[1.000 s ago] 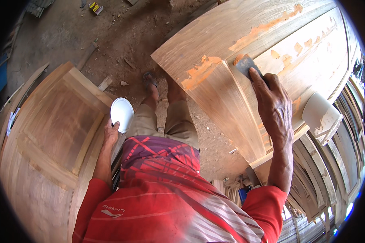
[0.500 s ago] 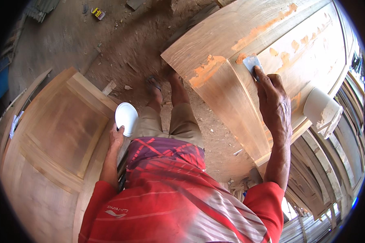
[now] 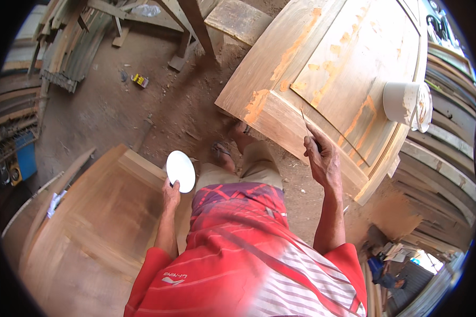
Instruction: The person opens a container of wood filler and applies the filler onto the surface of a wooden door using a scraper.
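1. Thin, flat scraper (image 3: 304, 120), seen edge-on over the brown wooden panel (image 3: 248, 84) patched with orange filler (image 3: 256, 105); contact unclear.
2. Right hand (image 3: 324, 157): closed on the scraper.
3. Left hand (image 3: 171, 194): pinching a round white disc (image 3: 180, 170).
4. White cylindrical bucket (image 3: 397, 101) at the panel's right edge.
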Demonstrator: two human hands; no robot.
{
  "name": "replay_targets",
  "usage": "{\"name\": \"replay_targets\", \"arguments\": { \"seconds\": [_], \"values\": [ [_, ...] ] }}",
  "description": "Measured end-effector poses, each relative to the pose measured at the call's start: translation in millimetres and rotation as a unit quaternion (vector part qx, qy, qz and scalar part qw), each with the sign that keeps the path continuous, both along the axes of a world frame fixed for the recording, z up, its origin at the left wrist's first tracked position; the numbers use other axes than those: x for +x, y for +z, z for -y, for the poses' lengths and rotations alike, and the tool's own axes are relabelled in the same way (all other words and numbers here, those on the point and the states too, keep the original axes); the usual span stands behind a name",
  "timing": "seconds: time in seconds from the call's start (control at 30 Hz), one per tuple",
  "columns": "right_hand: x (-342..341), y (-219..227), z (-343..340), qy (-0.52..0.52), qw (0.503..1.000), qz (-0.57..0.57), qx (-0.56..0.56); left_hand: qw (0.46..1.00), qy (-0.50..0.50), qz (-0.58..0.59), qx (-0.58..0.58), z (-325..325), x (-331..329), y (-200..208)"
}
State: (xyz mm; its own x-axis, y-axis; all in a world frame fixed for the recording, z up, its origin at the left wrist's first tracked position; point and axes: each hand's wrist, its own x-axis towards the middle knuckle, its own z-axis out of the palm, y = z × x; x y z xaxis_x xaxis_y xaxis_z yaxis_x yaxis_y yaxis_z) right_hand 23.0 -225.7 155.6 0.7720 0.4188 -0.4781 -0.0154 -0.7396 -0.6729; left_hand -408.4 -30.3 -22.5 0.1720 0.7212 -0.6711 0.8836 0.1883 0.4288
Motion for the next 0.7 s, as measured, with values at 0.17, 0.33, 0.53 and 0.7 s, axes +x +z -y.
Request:
{"name": "replay_targets", "arguments": {
  "seconds": [0.17, 0.33, 0.53, 0.7],
  "values": [
    [4, -18, -11, -0.010, 1.000, -0.006, 0.010, 0.994, -0.076, 0.030, 0.073, -50, 45, 11],
    [15, -29, -28, 0.016, 0.998, -0.023, 0.053, 0.984, -0.135, 0.079, 0.088, -88, 106, 50],
    [39, -20, -32, 0.032, 0.996, -0.024, 0.079, 0.956, -0.125, 0.187, 0.190, -118, 163, 103],
    [67, -25, -30, -0.016, 0.998, 0.001, 0.065, 0.928, -0.153, 0.250, 0.232, -148, 239, 149]
  ]
}}
